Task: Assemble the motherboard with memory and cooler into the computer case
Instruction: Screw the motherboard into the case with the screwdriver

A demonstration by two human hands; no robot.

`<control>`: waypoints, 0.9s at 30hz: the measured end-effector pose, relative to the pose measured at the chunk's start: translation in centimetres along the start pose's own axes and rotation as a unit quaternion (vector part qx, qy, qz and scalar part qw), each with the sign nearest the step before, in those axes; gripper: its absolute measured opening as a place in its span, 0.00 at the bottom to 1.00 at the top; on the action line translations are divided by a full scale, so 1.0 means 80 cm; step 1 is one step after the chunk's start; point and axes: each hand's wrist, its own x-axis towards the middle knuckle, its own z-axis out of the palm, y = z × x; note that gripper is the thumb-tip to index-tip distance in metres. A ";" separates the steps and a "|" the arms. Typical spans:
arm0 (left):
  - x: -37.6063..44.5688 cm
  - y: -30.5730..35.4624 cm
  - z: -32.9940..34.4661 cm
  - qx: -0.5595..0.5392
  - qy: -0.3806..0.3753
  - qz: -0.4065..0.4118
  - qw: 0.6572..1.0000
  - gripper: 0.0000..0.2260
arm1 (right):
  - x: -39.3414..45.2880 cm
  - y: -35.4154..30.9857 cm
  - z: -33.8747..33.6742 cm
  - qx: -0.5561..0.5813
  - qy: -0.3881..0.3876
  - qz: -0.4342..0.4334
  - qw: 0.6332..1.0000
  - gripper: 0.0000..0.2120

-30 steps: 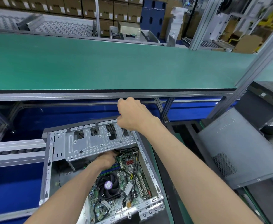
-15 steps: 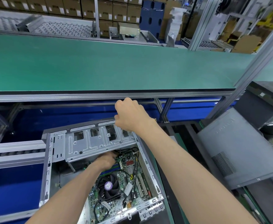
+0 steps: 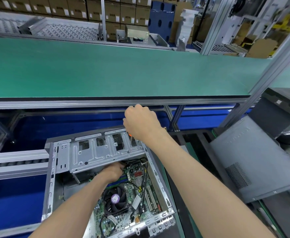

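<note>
An open grey computer case [image 3: 50, 184] lies below me. Inside it sits the green motherboard [image 3: 137, 176] with a black fan cooler [image 3: 115, 199] and blue memory slots. A silver drive bracket [image 3: 96, 152] spans the case's far end. My right hand [image 3: 140, 122] grips a screwdriver [image 3: 130, 143] with an orange collar; its tip stands on the bracket's right part. My left hand [image 3: 114, 171] reaches under the bracket's near edge at the board's top, fingers curled and hidden; what they hold I cannot tell.
A long green bench [image 3: 123, 73] runs across behind the case, with a metal rail along its front. A grey case cover [image 3: 254, 160] leans at the right. Roller conveyor [image 3: 15, 162] lies to the left. Cartons are stacked far back.
My right hand has shifted slightly on the screwdriver, which stays on the bracket. The left hand stays under the bracket edge.
</note>
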 end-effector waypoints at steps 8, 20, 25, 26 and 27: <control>0.003 0.000 0.000 0.009 0.001 0.001 1.000 0.23 | -0.001 0.005 -0.018 0.109 -0.102 -0.030 0.988 0.11; 0.003 0.000 0.001 0.010 -0.001 -0.001 1.000 0.23 | 0.001 0.004 -0.019 0.113 -0.119 -0.042 0.986 0.12; 0.001 0.000 0.001 0.009 0.001 0.001 1.000 0.24 | -0.002 0.005 -0.008 0.058 -0.052 0.005 0.997 0.07; 0.000 0.001 0.001 0.008 0.002 0.000 1.000 0.24 | -0.002 0.005 -0.006 0.036 -0.034 0.017 0.999 0.08; 0.000 0.001 0.001 0.007 0.003 0.000 1.000 0.24 | -0.002 0.004 -0.005 0.015 -0.019 0.023 0.999 0.08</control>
